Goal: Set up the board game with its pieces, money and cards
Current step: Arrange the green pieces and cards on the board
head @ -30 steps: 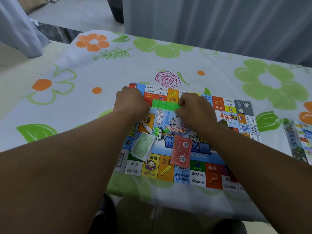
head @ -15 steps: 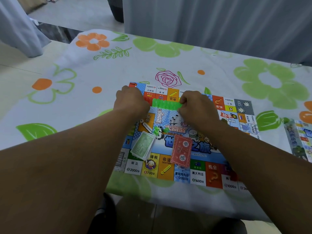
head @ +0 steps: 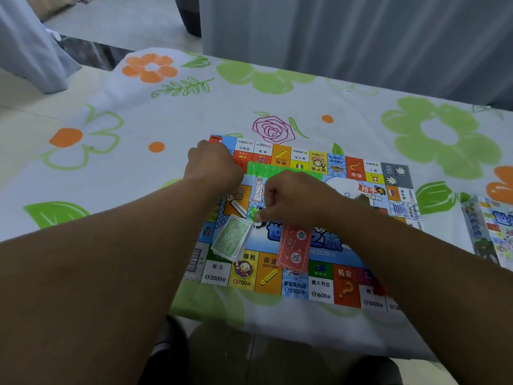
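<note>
1 container on my feed: game box (head: 492,232) at the right edge of the table (head: 361,107), partly cut off by the frame and well apart from the board. I can't see inside it.

Hands: both forearms reach fwd over the near table edge.
- Left grip (head: 213,165) sits on the board's far-left corner, back of hand up, fingers curled under. The left end of the green strip (head: 266,169) meets it. Fingers are hidden, so I can't tell if it's clamping the strip or just resting there.
- Right grip (head: 294,198) is mid-board, knuckles up, fist-like. Its fingertips are narrow, pinched on a small green piece (head: 253,215) just beside the top corner of the money stack.

Task items:
- Board (head: 347,287) lies flat and unfolded on the floral cloth (head: 150,68), near the table's front edge. It has coloured squares round the rim and a blue centre w/ large lettering.
- Green strip is a ridged plastic row lying along the far row of squares.
- Green money stack (head: 231,241) lies tilted and slightly fanned on the board's near-left area.
- Red card (head: 294,247) lies beside it to the right. The two are apart, and the card is partly under my right wrist.
</note>
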The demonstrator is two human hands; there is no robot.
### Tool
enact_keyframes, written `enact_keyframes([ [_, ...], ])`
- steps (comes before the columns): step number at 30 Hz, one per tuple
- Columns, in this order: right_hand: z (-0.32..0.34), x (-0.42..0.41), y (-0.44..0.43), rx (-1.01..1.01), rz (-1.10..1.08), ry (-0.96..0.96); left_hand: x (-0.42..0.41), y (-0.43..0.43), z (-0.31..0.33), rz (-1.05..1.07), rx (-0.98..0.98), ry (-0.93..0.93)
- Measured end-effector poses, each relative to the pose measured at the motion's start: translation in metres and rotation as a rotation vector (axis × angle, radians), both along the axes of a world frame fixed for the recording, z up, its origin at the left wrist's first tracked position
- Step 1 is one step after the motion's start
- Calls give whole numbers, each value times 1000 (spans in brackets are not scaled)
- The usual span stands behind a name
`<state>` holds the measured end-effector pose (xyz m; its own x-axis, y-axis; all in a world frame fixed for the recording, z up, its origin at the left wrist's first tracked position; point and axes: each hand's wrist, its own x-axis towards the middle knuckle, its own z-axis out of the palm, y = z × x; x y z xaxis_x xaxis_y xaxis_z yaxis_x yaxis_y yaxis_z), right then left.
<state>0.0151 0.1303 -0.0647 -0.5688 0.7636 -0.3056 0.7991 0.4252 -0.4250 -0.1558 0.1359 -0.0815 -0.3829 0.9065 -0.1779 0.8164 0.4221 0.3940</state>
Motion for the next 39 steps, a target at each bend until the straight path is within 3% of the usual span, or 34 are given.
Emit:
enact_keyframes([
  [5, 5, 6, 4, 10, 43, 80, 0, 0, 0, -2, 3, 2],
  [21, 0, 5, -1, 36, 107, 48, 0, 1, -3, -9, 7, 10],
  [31, 1, 37, 9, 142, -172, 136, 0, 1, -3, -11, 2, 14],
  [39, -12, 48, 4, 297, -188, 202, 1, 2, -3, -15, -3, 27],
])
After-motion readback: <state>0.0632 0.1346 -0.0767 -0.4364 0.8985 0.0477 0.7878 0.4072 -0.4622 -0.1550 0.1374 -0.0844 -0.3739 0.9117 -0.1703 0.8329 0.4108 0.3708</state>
